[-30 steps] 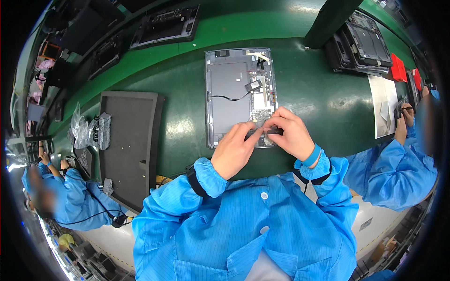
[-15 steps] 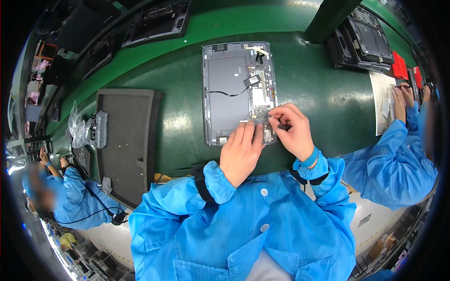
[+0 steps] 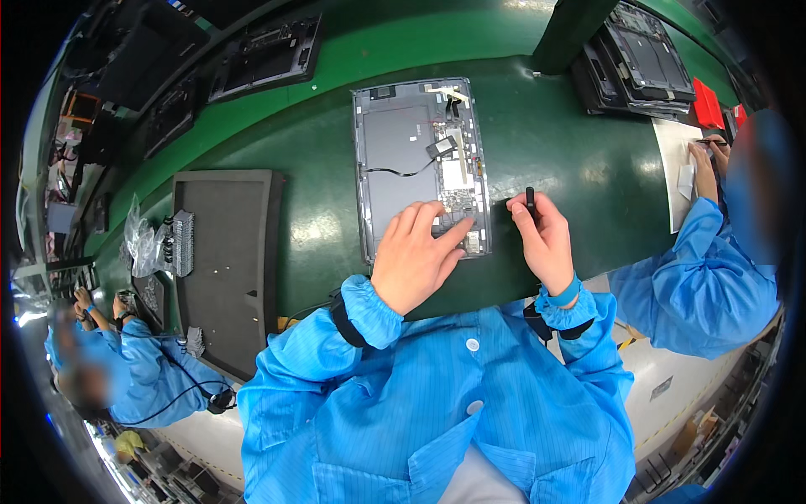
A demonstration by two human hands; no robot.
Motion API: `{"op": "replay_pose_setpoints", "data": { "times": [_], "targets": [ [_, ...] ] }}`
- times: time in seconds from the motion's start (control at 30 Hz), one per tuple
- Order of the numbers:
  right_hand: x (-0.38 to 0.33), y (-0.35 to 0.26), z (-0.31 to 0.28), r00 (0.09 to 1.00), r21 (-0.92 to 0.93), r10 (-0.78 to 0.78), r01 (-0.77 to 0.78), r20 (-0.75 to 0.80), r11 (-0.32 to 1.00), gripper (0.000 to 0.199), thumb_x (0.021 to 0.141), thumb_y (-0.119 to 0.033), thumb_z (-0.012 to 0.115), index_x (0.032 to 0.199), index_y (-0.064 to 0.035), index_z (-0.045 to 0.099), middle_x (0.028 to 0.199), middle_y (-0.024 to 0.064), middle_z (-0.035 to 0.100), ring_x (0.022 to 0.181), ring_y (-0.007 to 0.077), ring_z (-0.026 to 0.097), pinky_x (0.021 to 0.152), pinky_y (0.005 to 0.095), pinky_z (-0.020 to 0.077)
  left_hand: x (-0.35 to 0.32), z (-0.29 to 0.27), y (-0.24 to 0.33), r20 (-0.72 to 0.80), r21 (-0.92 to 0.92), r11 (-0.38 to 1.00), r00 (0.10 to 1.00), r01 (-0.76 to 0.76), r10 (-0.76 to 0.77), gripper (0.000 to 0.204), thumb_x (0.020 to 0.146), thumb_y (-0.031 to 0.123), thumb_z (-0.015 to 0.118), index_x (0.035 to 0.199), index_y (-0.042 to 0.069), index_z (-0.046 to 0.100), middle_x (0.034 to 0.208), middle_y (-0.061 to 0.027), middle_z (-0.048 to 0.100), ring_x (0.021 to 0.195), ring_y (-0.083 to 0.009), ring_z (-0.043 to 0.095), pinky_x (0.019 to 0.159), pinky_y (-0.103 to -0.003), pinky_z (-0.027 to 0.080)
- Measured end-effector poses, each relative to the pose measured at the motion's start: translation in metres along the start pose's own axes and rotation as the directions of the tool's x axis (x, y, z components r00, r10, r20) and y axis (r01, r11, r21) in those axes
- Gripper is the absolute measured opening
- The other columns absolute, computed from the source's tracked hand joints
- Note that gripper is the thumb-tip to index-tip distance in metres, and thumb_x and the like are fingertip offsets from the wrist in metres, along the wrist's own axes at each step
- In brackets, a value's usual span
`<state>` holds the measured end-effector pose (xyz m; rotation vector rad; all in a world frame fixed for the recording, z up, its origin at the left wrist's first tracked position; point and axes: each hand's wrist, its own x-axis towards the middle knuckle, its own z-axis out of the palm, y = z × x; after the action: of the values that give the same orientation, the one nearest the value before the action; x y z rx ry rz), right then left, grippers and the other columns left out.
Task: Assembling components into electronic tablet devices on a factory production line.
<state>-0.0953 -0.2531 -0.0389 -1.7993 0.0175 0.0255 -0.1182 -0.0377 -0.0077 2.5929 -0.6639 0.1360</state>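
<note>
An opened grey tablet-like device lies on the green bench in front of me, its circuit board bared along the right side. A black cable with a small dark module runs across its inside. Over the lower part of the device rests my left hand, fingers spread and index finger on the board near its lower right. Off the right edge, my right hand pinches a slim black tool; one end sticks up past the fingers. Its working end is hidden, so I cannot tell its exact kind.
A dark foam-lined tray sits at left, with clear plastic wrap beside it. At right stand a stack of similar devices, a red bin and a co-worker. Another person works at far left.
My right hand has pulled back from the board to the right, and the black tool has turned upward in it. My left hand's fingers have spread apart. The view has shifted slightly.
</note>
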Motion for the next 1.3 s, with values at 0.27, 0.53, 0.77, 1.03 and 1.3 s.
{"op": "replay_pose_setpoints", "data": {
  "times": [0.27,0.53,0.77,1.03,1.3],
  "targets": [
    [0.002,-0.006,0.0,1.0,-0.039,-0.019,0.02,0.022,0.999,0.016,0.095,-0.012,0.057,0.101,0.0014,0.063,0.086,0.0054,0.061,0.074,0.0087,0.053,0.066,0.024,0.0438,-0.005,0.005,0.001,-0.026,-0.013,0.999,0.999,0.03,-0.03,0.041,0.078,0.019,0.071,0.119,0.016,0.064,0.116,-0.0106,0.052,0.105,-0.0305,0.052,0.085,-0.042,0.046],
    [0.006,-0.015,-0.005,0.991,0.021,0.052,-0.055,0.124,0.998,0.025,0.096,-0.014,0.055,0.115,0.0005,0.061,0.086,0.0075,0.062,0.073,0.016,0.058,0.069,0.0299,0.0471,-0.01,0.01,0.007,-0.019,0.052,0.998,0.999,0.033,-0.032,0.045,0.078,0.021,0.072,0.121,0.015,0.062,0.12,-0.0113,0.051,0.109,-0.0321,0.052,0.088,-0.042,0.046],
    [0.013,-0.036,-0.017,0.933,-0.356,-0.259,0.337,0.249,0.872,0.027,0.088,-0.006,0.062,0.115,-0.0009,0.062,0.089,0.014,0.059,0.076,0.03,0.061,0.067,0.0341,0.0487,-0.009,0.011,-0.004,-0.02,-0.087,0.995,0.999,0.042,-0.044,0.053,0.074,0.021,0.076,0.124,0.014,0.061,0.121,-0.0112,0.051,0.112,-0.0325,0.05,0.091,-0.042,0.045],
    [0.011,-0.032,0.0,0.866,-0.336,-0.348,0.468,0.359,0.817,0.015,0.08,0.0,0.067,0.095,-0.0018,0.069,0.09,0.01,0.06,0.08,0.0279,0.062,0.068,0.0371,0.0517,-0.01,0.012,-0.004,-0.052,-0.209,0.973,0.992,0.102,-0.115,0.052,0.072,0.019,0.078,0.12,0.01,0.061,0.121,-0.0114,0.05,0.11,-0.0337,0.049,0.092,-0.042,0.045],
    [0.014,-0.03,0.005,0.845,-0.421,-0.348,0.511,0.406,0.749,0.018,0.077,0.002,0.065,0.094,-0.0037,0.07,0.088,0.0074,0.058,0.08,0.0272,0.062,0.068,0.0379,0.0523,-0.012,0.012,-0.002,-0.061,-0.135,0.989,0.995,0.065,-0.074,0.046,0.073,0.021,0.077,0.116,0.01,0.064,0.121,-0.0122,0.051,0.111,-0.0343,0.049,0.093,-0.043,0.046]
  ]
}}
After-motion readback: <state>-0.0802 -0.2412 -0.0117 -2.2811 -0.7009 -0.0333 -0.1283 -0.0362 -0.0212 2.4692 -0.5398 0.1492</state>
